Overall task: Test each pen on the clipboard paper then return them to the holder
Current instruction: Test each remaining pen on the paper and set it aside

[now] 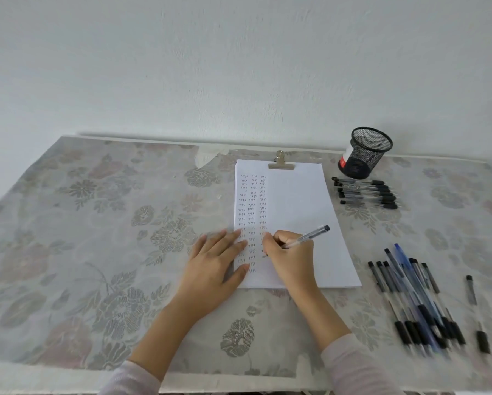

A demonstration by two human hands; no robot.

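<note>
White paper [301, 201] lies under a metal clip [281, 164], with columns of small written marks down its left part. My right hand [291, 256] grips a clear pen [310, 236], its tip down on the paper near the lower marks. My left hand [217, 259] rests flat, fingers spread, on the paper's left edge. A black mesh holder [366, 152] stands at the back right and looks empty. Several pens [367, 193] lie in a row just in front of it. Another bunch of pens [415, 303] lies at the right front.
A single pen [475, 312] lies apart at the far right. The table [96, 238] carries a floral cloth and stands against a white wall. A small red and white object [343, 162] sits behind the holder.
</note>
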